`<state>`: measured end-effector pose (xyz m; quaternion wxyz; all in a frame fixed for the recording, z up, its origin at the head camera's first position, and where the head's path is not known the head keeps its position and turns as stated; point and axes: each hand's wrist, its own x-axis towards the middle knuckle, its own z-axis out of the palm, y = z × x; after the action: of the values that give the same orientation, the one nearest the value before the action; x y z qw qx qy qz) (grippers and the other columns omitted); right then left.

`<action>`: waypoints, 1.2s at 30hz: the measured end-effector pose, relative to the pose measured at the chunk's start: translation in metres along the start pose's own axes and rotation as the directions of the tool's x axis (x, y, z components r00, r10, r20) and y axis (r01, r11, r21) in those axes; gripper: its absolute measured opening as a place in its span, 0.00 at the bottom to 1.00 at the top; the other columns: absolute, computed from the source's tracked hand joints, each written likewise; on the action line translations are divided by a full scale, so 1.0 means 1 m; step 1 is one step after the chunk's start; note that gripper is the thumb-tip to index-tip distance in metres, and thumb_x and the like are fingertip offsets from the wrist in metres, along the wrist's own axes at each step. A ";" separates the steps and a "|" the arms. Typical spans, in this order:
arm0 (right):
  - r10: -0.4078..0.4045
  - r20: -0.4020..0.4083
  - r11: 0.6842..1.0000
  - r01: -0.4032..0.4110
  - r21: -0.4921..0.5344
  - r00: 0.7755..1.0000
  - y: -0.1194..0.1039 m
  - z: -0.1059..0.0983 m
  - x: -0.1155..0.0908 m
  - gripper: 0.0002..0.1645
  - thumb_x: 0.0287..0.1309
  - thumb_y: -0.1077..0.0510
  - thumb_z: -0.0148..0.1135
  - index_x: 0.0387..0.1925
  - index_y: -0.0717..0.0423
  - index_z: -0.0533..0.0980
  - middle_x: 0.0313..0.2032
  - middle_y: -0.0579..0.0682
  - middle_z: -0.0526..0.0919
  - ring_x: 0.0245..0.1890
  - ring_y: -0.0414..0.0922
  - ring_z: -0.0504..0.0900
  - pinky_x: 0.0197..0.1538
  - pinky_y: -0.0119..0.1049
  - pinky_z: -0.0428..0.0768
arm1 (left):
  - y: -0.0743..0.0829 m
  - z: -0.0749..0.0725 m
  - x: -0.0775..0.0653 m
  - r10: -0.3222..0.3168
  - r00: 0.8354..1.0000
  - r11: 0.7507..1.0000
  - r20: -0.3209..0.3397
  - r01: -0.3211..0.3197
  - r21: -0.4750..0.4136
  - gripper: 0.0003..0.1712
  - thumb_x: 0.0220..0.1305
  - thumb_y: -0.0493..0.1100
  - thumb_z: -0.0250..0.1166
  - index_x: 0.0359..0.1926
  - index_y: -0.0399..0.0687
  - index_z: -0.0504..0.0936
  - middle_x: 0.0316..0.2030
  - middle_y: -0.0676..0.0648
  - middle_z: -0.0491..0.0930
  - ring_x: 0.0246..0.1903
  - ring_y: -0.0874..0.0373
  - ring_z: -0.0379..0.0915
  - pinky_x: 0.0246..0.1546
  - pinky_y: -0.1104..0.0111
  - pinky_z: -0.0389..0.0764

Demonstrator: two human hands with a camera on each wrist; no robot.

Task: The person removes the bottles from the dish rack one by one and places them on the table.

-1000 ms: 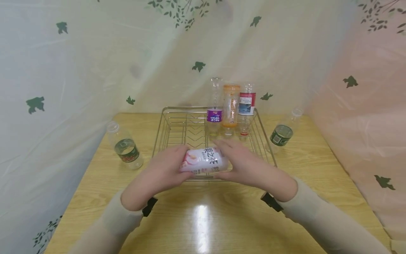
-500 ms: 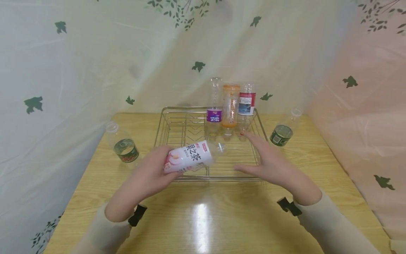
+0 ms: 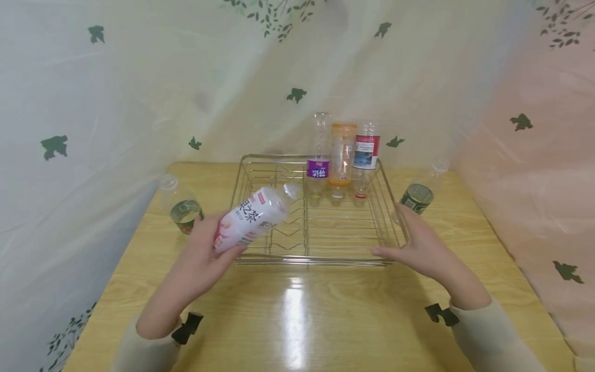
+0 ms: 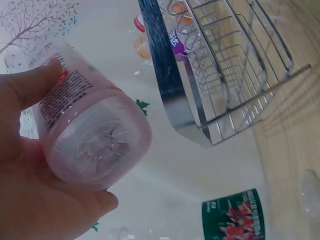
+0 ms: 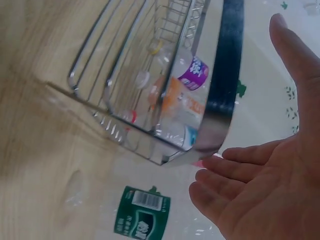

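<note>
My left hand [image 3: 200, 253] grips a plastic drink bottle [image 3: 251, 219] with a white and pink label around its lower body. Tilted above the wire rack's left side, the bottle has its clear cap pointing up and right. Its base [image 4: 105, 145] faces the camera in the left wrist view. My right hand [image 3: 427, 250] holds nothing, fingers extended beside the right rim of the metal wire rack [image 3: 307, 260]. Whether its fingertips touch the rim, I cannot tell. Three bottles stand cap down at the rack's back: one purple-labelled [image 3: 318, 168], one orange [image 3: 342, 155], one red-labelled [image 3: 367, 152].
A clear bottle with a green label [image 3: 186, 214] stands left of the rack, partly behind my left hand. Another green-labelled bottle [image 3: 418, 196] stands to the right, just beyond my right hand. All rests on a wooden table [image 3: 344, 320] before a patterned curtain [image 3: 223, 93].
Both hands held the labelled bottle; then my right hand let go and moved right to the rack's side. My left hand moved left with the bottle, its cap end tipping upward.
</note>
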<state>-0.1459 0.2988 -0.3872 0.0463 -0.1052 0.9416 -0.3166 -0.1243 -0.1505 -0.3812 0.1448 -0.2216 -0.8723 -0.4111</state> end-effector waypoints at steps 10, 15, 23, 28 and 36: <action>-0.029 0.025 0.999 0.028 0.016 0.999 0.018 0.011 -0.002 0.84 0.43 0.32 0.80 0.81 0.55 0.32 0.79 0.63 0.37 0.75 0.68 0.42 0.69 0.73 0.51 | -0.013 -0.010 -0.023 -0.197 0.979 0.978 -0.048 0.193 -0.077 0.38 0.61 0.31 0.73 0.68 0.33 0.65 0.56 0.36 0.75 0.51 0.43 0.74 0.61 0.44 0.69; -0.046 0.012 0.999 0.046 0.017 0.999 0.023 0.014 0.000 0.83 0.44 0.32 0.80 0.81 0.52 0.31 0.79 0.56 0.29 0.76 0.66 0.37 0.69 0.73 0.49 | -0.019 -0.017 -0.032 -0.299 0.954 0.949 -0.021 0.294 -0.114 0.39 0.65 0.34 0.71 0.71 0.35 0.61 0.58 0.35 0.74 0.53 0.43 0.74 0.50 0.55 0.81; -0.029 0.017 0.999 0.029 0.022 0.999 0.028 0.016 0.002 0.84 0.43 0.32 0.80 0.81 0.50 0.30 0.78 0.65 0.37 0.74 0.70 0.43 0.68 0.73 0.51 | -0.030 -0.020 -0.044 -0.374 0.927 0.911 -0.015 0.364 -0.196 0.40 0.67 0.31 0.68 0.71 0.31 0.55 0.62 0.29 0.69 0.62 0.34 0.67 0.71 0.45 0.57; -0.013 0.022 1.000 0.013 0.013 1.000 0.030 0.018 0.001 0.84 0.43 0.31 0.79 0.81 0.47 0.29 0.78 0.66 0.38 0.74 0.72 0.44 0.68 0.74 0.52 | -0.035 -0.019 -0.051 -0.466 0.885 0.857 0.010 0.454 -0.243 0.44 0.67 0.30 0.66 0.74 0.35 0.49 0.66 0.31 0.64 0.64 0.38 0.64 0.60 0.66 0.75; -0.019 0.008 1.000 0.019 -0.003 1.000 0.032 0.019 0.000 0.83 0.44 0.31 0.79 0.81 0.50 0.31 0.78 0.66 0.40 0.74 0.71 0.45 0.68 0.72 0.53 | -0.044 -0.016 -0.056 -0.505 0.863 0.842 0.006 0.494 -0.219 0.44 0.65 0.29 0.67 0.73 0.33 0.50 0.67 0.29 0.63 0.65 0.31 0.62 0.64 0.36 0.64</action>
<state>-0.1485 0.3125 -0.4212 0.0470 -0.1154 0.9408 -0.3153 -0.0973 -0.2028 -0.4248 0.0311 0.0096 -0.8467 -0.5310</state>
